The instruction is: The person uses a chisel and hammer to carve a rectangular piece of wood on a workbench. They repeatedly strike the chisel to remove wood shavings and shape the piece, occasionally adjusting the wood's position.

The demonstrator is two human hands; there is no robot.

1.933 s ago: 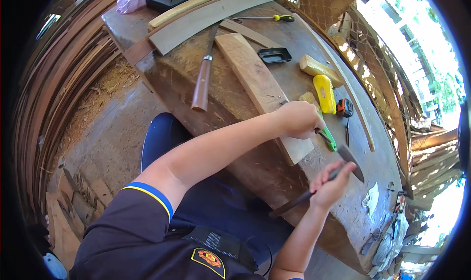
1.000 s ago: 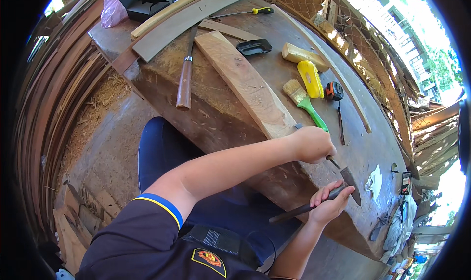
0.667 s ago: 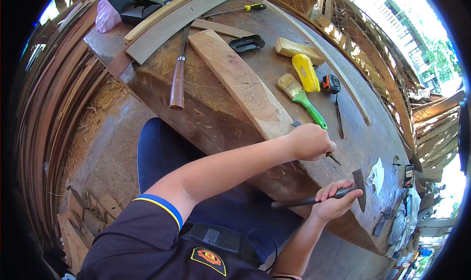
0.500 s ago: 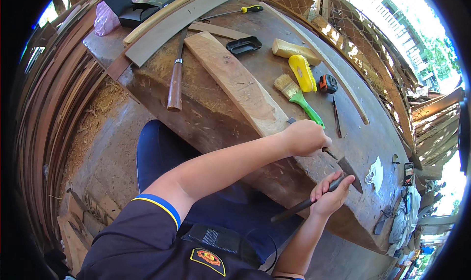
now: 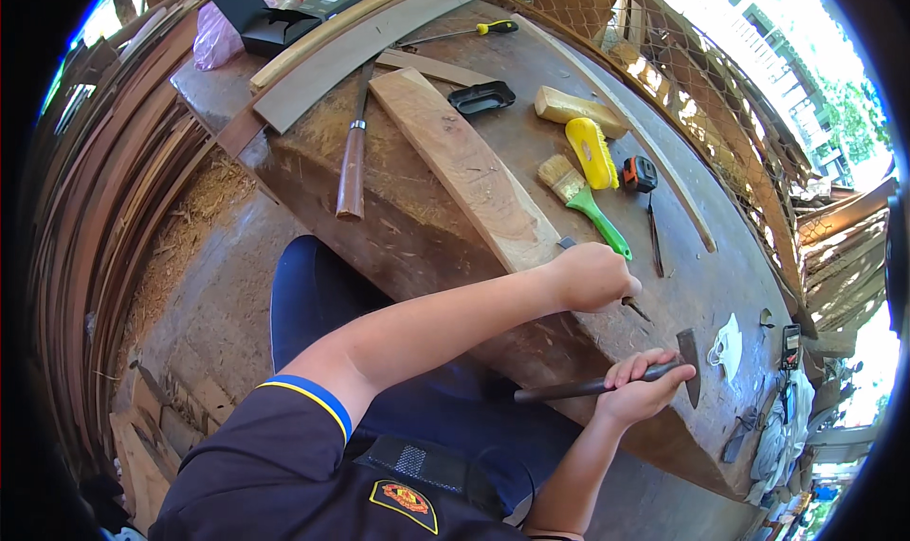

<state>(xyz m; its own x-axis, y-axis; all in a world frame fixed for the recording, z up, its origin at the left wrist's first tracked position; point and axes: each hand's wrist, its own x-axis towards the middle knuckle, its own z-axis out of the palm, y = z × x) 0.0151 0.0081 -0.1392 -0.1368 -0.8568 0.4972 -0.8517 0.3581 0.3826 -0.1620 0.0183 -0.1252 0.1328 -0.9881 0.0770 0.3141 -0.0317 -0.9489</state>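
Observation:
My left hand (image 5: 595,277) is closed in a fist over the near right end of a long wooden board (image 5: 474,171). A thin, dark, pointed metal tool (image 5: 637,308) sticks out of its right side; the fist hides the rest, so its exact kind is unclear. A small grey piece (image 5: 566,242) shows at the fist's upper left, by the board's end. My right hand (image 5: 645,386) is wrapped around the dark handle of a hammer (image 5: 559,389), close to the head. The hammer head stands right of the pointed tip, apart from it.
On the workbench (image 5: 417,185) lie a brush with a green handle (image 5: 597,220), a yellow brush (image 5: 591,152), a tape measure (image 5: 640,174), a wooden-handled chisel (image 5: 352,171), a black tray (image 5: 482,97) and a screwdriver (image 5: 497,28). A white mask (image 5: 726,348) lies at right.
My right hand has swung the hammer head right and down, away from the pointed tip, and the handle is more level. My left hand keeps its grip. The whole view has shifted slightly.

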